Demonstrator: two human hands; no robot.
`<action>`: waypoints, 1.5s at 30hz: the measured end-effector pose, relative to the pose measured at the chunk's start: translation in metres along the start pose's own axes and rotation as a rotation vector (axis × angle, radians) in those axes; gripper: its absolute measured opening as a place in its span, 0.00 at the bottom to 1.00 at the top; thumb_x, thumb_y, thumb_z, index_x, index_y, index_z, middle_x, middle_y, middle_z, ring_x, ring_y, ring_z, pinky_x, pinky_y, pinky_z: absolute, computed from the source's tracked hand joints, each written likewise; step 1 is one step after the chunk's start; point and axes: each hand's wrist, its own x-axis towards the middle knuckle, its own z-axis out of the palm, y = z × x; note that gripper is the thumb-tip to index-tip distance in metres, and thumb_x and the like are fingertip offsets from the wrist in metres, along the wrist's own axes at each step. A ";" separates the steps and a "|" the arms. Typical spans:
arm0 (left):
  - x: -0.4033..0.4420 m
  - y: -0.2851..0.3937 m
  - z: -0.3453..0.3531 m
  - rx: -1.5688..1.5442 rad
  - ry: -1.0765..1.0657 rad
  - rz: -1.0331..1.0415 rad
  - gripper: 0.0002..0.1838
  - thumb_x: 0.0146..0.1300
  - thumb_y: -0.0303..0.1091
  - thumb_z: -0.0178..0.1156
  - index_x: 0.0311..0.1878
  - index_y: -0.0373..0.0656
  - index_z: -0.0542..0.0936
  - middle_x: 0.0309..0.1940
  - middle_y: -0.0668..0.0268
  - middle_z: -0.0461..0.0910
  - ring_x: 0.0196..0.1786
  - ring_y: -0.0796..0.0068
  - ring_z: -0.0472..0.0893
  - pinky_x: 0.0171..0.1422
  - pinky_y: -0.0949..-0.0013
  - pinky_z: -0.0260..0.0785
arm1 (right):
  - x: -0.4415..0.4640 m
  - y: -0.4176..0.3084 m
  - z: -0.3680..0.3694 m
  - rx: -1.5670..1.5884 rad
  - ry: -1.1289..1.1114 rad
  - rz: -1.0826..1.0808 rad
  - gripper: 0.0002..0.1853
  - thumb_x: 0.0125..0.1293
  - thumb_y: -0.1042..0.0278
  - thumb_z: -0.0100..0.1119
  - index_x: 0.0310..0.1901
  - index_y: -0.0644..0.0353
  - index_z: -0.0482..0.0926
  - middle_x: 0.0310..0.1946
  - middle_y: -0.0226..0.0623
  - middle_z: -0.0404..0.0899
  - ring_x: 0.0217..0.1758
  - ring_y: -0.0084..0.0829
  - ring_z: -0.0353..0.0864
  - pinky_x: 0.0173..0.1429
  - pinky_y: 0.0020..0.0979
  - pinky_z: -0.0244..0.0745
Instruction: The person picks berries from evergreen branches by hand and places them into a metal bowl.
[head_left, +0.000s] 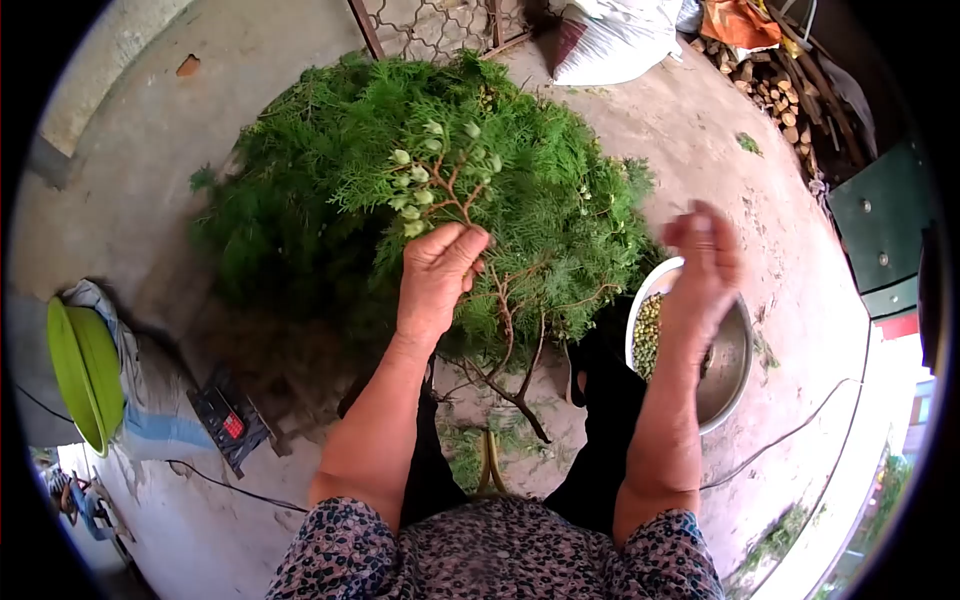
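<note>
Pinched between the thumb and fingers of my left hand [440, 270] is a conifer sprig [455, 190] with pale green cones on reddish-brown twigs. Behind and around it spreads a large heap of feathery green conifer branches [540, 150]. A bare woody stem [510, 395] sticks out of the heap towards me. My right hand [708, 255], smeared by motion, is raised over the far edge of a metal basin [735, 365]. Whether its fingers hold anything does not show. Inside the basin lie many small green cones [647, 335], partly hidden by my right forearm.
A white sack [615, 45] stands at the far side, near stacked firewood [780, 105]. At right is a green cabinet [880, 225]; a cable [790, 435] runs across the floor. To the left are a lime-green tub [85, 370] and a black device [232, 420].
</note>
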 end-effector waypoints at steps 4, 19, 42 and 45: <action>-0.001 -0.008 0.012 0.126 -0.083 0.008 0.06 0.58 0.32 0.58 0.34 0.39 0.79 0.20 0.73 0.73 0.19 0.88 0.66 0.18 0.84 0.55 | -0.040 0.008 0.036 0.052 -0.452 0.339 0.06 0.57 0.78 0.56 0.35 0.60 0.79 0.28 0.31 0.77 0.29 0.22 0.74 0.35 0.24 0.71; -0.005 -0.022 0.043 0.589 -0.281 0.130 0.06 0.55 0.26 0.60 0.34 0.35 0.77 0.18 0.71 0.73 0.24 0.84 0.69 0.27 0.77 0.64 | -0.053 0.053 0.033 0.177 -0.442 0.669 0.07 0.56 0.71 0.60 0.23 0.62 0.78 0.22 0.25 0.73 0.26 0.15 0.65 0.33 0.21 0.61; 0.009 -0.043 0.143 -0.589 -0.133 -0.740 0.11 0.63 0.40 0.52 0.36 0.42 0.74 0.27 0.67 0.74 0.24 0.78 0.71 0.21 0.79 0.60 | -0.062 0.144 -0.024 0.495 0.086 1.048 0.08 0.51 0.72 0.56 0.32 0.66 0.75 0.23 0.34 0.74 0.25 0.27 0.67 0.29 0.28 0.65; 0.005 -0.053 0.210 -0.422 -0.174 -0.730 0.15 0.59 0.44 0.57 0.36 0.40 0.74 0.24 0.67 0.74 0.24 0.78 0.71 0.23 0.79 0.61 | -0.061 0.166 -0.036 0.829 0.169 0.998 0.08 0.53 0.70 0.54 0.33 0.64 0.74 0.25 0.35 0.74 0.28 0.28 0.68 0.32 0.28 0.66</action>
